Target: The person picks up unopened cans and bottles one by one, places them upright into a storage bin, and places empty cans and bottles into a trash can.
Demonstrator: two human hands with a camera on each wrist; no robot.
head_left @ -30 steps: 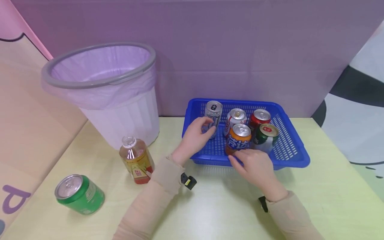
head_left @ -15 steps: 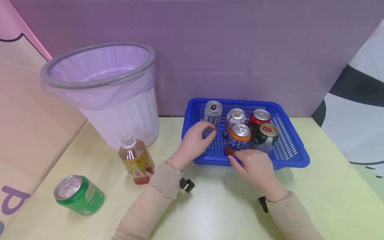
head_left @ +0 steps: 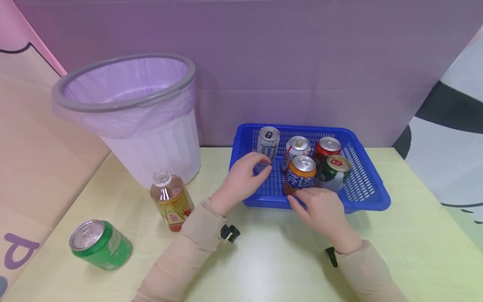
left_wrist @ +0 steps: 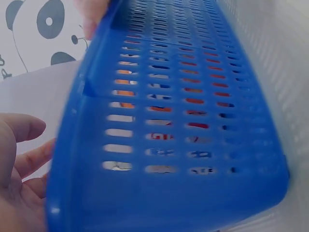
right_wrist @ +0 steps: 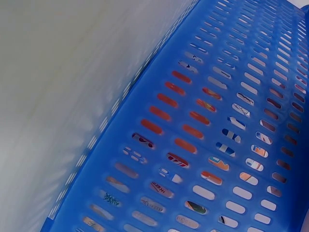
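In the head view, my left hand (head_left: 243, 178) hovers over the left part of the blue plastic basket (head_left: 371, 184), its fingers gently bent and its thumb apart, with nothing held. Just behind its fingertips stands a tall silver drink can (head_left: 268, 143). My right hand (head_left: 318, 209) is at the basket's front rim, fingertips close to an orange soda can (head_left: 299, 178); whether they touch it cannot be seen. Upright around that can are a white-and-red can (head_left: 296, 151), a red can (head_left: 326, 150) and a green-and-silver can (head_left: 333, 176). The left wrist view shows my left hand (left_wrist: 21, 169) beside the rim.
A white bin (head_left: 158, 147) with a purple liner and grey ring stands at the back left. In front of it are an uncapped bottle (head_left: 172, 205) of reddish-brown drink and a green can (head_left: 102, 245), both on the light wooden table (head_left: 264, 260). A purple wall rises behind.
My left hand has drawn slightly back from the silver can, and its wrist has shifted a little left and toward me. The right hand and the cans look unmoved.
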